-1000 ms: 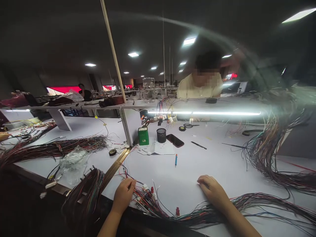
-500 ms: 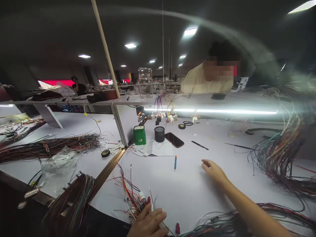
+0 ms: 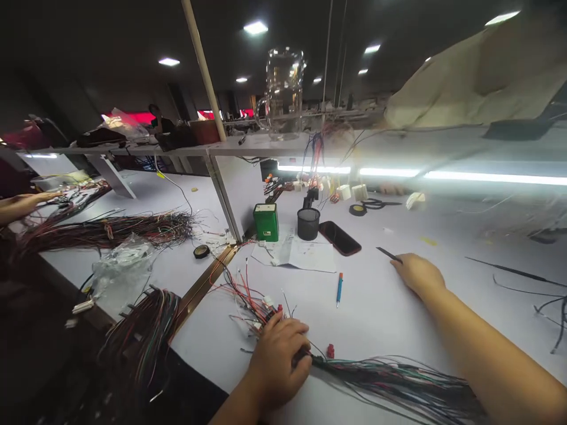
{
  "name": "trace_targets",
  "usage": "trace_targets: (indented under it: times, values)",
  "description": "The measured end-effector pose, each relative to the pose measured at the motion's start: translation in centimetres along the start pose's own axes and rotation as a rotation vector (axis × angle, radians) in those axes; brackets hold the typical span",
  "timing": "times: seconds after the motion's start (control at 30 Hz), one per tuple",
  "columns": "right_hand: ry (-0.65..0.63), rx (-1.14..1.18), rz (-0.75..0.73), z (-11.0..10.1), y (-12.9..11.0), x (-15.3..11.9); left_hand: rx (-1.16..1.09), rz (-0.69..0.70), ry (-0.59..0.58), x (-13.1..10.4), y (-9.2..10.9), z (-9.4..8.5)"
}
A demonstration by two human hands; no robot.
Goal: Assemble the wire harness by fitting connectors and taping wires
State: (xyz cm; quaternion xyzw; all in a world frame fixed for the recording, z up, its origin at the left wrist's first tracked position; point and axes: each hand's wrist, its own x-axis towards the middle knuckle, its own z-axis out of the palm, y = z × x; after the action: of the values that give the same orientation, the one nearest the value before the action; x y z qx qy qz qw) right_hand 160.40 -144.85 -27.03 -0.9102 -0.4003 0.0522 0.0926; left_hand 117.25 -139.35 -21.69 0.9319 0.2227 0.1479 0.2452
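My left hand is closed around a bundle of wires at the table's front. The wires trail off to the right, and their ends with small connectors fan out beyond my fingers. A small red connector lies just right of that hand. Further right, my right hand has its fingers closed on the near end of slim black tweezers, whose other end points left along the tabletop. A blue pen-like tool with an orange end lies between my hands.
At the back are a green box, a black mesh cup, a phone, black tape and scissors. More wire bundles lie left. A glass mug stands on the shelf. A co-worker's hand shows far left.
My right hand has reached the tweezers and closed on them. My left hand has closed over the wire bundle. The view has shifted, so the table things sit further right.
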Motion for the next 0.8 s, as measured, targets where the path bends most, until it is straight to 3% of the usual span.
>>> trace_targets:
  times: [0.13, 0.27, 0.37, 0.47, 0.53, 0.63, 0.7, 0.8]
  values:
    - [-0.039, -0.051, -0.020, -0.3, -0.7, -1.3, -0.010, -0.022, 0.011, 0.0, 0.0, 0.1]
    - [-0.188, -0.034, -0.059, -1.0, -0.5, -3.5, -0.014, -0.063, 0.059, -0.2, -0.3, 0.5]
    - [-0.231, 0.014, -0.133, -2.2, -0.6, -7.0, -0.062, -0.060, 0.011, -0.3, -0.7, -0.1]
    - [-0.155, 0.092, -0.193, -3.5, -2.9, -12.6, -0.114, -0.048, -0.072, -0.2, -0.9, -1.0]
    - [-0.122, 0.097, -0.355, -4.3, -5.6, -17.0, -0.106, -0.059, -0.089, 0.2, -0.9, -1.2]
    - [-0.072, -0.034, -0.771, -4.7, -9.9, -22.3, -0.054, -0.092, -0.089, 0.9, -0.8, -1.0]
    - [-0.049, -0.104, -0.903, -4.5, -11.9, -23.9, -0.023, -0.113, -0.091, 1.5, -0.8, -0.7]
    - [0.009, -0.176, -0.934, -3.8, -13.3, -23.7, -0.013, -0.102, -0.094, 2.1, -1.1, -0.5]
